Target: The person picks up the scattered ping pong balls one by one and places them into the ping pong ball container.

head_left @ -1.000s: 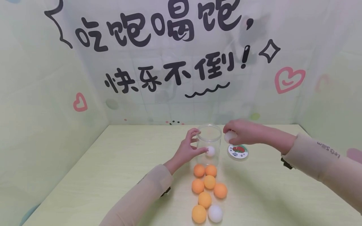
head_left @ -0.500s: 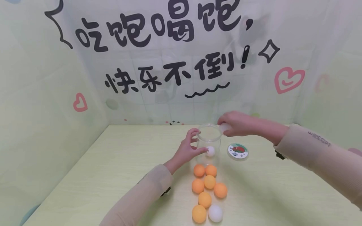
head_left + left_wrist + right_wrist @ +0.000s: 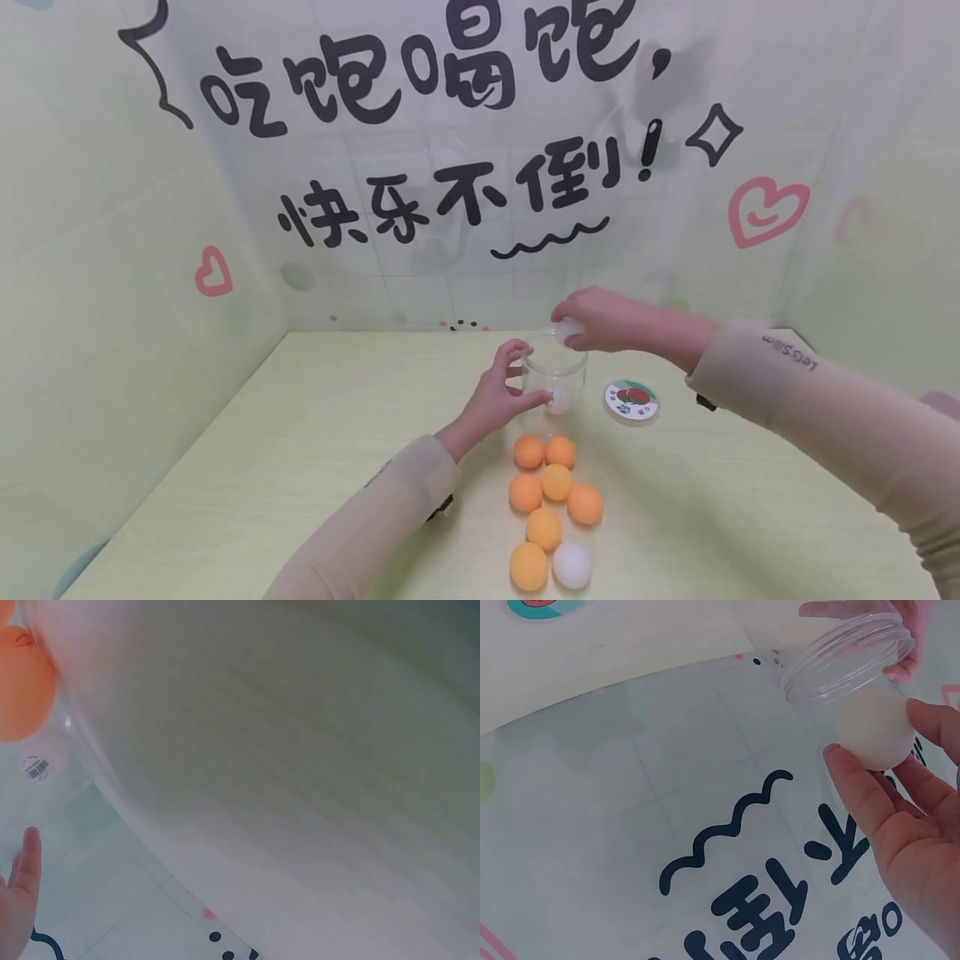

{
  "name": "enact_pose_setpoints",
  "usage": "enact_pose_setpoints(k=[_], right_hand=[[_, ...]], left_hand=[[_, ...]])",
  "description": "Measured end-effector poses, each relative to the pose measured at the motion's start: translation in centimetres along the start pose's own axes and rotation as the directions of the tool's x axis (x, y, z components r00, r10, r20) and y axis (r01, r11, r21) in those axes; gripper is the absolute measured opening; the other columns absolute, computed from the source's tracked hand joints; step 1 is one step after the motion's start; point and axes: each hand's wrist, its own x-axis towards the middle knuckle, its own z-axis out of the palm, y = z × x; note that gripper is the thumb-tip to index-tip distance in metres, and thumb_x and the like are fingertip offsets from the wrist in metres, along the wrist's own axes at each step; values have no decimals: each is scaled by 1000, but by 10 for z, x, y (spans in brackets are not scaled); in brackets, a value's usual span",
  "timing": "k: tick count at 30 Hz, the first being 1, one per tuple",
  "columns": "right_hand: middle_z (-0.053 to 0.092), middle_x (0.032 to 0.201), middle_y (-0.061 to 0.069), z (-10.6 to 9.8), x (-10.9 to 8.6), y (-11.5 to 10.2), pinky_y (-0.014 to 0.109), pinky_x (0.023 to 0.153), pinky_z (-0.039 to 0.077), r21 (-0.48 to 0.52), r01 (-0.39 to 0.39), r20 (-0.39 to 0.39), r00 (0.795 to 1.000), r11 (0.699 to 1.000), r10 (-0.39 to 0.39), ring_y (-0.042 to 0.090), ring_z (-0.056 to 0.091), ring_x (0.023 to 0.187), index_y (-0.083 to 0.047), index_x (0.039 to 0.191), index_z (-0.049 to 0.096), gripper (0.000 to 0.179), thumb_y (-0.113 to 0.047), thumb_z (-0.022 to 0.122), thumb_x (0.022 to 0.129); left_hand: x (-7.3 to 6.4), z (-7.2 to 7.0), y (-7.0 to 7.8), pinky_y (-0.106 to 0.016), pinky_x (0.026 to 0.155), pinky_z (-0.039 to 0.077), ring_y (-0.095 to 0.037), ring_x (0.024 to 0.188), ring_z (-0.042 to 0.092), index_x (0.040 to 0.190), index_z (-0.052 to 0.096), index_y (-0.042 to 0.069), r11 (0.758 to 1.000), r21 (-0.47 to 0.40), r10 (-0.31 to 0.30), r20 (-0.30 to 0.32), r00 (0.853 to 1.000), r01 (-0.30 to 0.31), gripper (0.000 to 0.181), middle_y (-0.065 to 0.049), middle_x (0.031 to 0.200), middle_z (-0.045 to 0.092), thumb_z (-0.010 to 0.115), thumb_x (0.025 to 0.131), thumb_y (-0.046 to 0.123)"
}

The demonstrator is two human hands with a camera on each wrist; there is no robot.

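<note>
A clear plastic jar stands mouth up on the table, behind the loose balls. My left hand grips its left side, fingers behind and thumb in front. Near the thumb tip, a round white shape shows through the wall. Between thumb and fingers my right hand pinches a white ping-pong ball at the jar's open rim, on the far right side. In the right wrist view that ball is close beside the rim. Only some fingers of the left hand show in the left wrist view.
Several orange ping-pong balls lie in a loose column in front of the jar, with one white ball at the near end. A round lid with a red picture lies to the jar's right. A printed cloth hangs behind the table.
My right hand has lifted the white ball from beside the jar and moved it left to the rim. The left hand and jar have stayed in place.
</note>
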Motion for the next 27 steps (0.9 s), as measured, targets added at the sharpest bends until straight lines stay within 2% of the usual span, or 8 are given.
enact_pose_setpoints(k=[8, 11, 21, 27], right_hand=[[63, 109, 16, 8, 8, -6, 41, 87, 48, 0, -51, 57, 997, 999, 50, 29, 58, 98, 1, 111, 62, 31, -11, 65, 82], [63, 109, 16, 11, 8, -6, 41, 88, 47, 1, -49, 72, 996, 999, 49, 30, 57, 100, 1, 111, 61, 31, -11, 65, 83], [62, 109, 19, 12, 5, -4, 39, 83, 50, 27, 10, 63, 998, 1000, -12, 32, 59, 97, 6, 110, 60, 30, -7, 64, 83], [62, 111, 20, 8, 1, -3, 40, 85, 50, 45, -15, 51, 999, 999, 13, 32, 60, 98, 4, 110, 60, 29, -7, 63, 84]], left_hand=[[0, 0, 0, -35, 83, 51, -30, 117, 50, 128, 28, 21, 1000, 1, -10, 7, 1000, 10, 69, -4, 139, 39, 74, 77, 21], [0, 0, -1, -35, 82, 51, -31, 117, 50, 127, 28, 19, 1000, -3, 6, 9, 1000, -6, 68, -6, 139, 39, 73, 78, 20], [0, 0, -1, -35, 82, 51, -30, 116, 51, 128, 28, 20, 1000, 0, -2, 0, 1000, 2, 69, -5, 138, 40, 74, 77, 21], [0, 0, 0, -34, 82, 51, -30, 116, 51, 129, 28, 19, 1000, -5, 5, 1, 1000, -5, 69, -4, 139, 39, 74, 77, 21]])
